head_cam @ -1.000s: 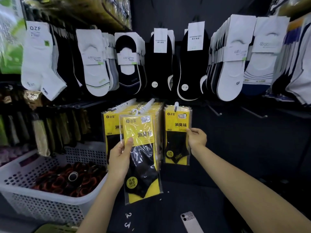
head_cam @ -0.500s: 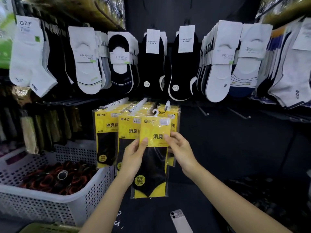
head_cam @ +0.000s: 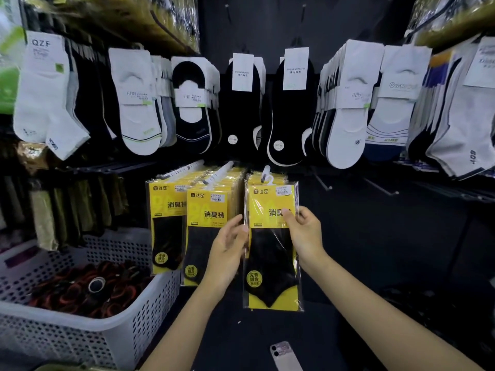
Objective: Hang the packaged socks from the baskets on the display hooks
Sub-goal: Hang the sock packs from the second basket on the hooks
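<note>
A dark display wall point(head_cam: 375, 236) fills the view. Its upper row is hung with carded socks: white ankle socks with a band reading "QZF" point(head_cam: 42, 87) at the far left, white and black low-cut liners across the middle, and striped white pairs at the right.

At lower left stands a white perforated basket point(head_cam: 88, 336) holding dark rolled items with orange rims point(head_cam: 80, 287).

Just right of the basket, on the lower row, two thick stacks of yellow sock packs point(head_cam: 187, 207) hang from white pegs. Each clear sleeve shows a yellow card, a black ankle sock, the logo "达足", large characters "消臭袜", a small white price label and a round yellow sticker reading "无骨缝合".

A third pack of the same kind, the held pack point(head_cam: 272, 245), hangs upright at the tip of the next white peg point(head_cam: 266, 172). Whether its hanger is threaded on cannot be told.

The right hand point(head_cam: 305, 234) pinches this pack's right edge, with the thumb on the front over the last printed character and the fingers curled behind.

The left hand point(head_cam: 227, 247) is loosely spread, fingers nearly straight, touching the pack's left edge and gripping nothing.

Both forearms reach up from below.

A phone point(head_cam: 284, 354) lies on the dark surface beneath.
</note>
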